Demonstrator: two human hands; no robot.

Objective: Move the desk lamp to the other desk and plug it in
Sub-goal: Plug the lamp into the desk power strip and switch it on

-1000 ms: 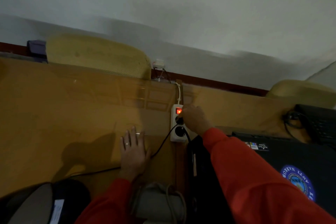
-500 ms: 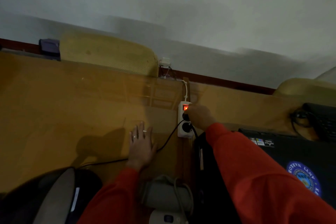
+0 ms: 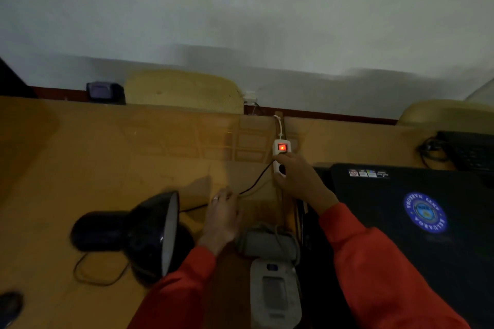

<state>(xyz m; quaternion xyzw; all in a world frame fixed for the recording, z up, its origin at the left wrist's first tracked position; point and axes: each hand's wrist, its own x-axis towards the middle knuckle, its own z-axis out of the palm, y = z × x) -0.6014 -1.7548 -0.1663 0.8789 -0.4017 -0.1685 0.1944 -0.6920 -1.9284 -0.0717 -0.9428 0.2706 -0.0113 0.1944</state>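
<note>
My right hand (image 3: 294,179) rests over the white power strip (image 3: 280,153) at the seam between the two tables, fingers curled around its lower sockets, its red switch glowing above; I cannot tell whether I am gripping a plug. My left hand (image 3: 223,215) lies flat and open on the table (image 3: 107,157), touching the black cord (image 3: 254,184). The black desk lamp (image 3: 139,235) sits near my left forearm, just beside a grey blood-pressure monitor (image 3: 272,294). A closed laptop (image 3: 417,222) lies right.

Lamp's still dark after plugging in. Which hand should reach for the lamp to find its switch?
Left, probably. The left hand lies flat beside the desk lamp; the right hand is at the power strip.
</note>
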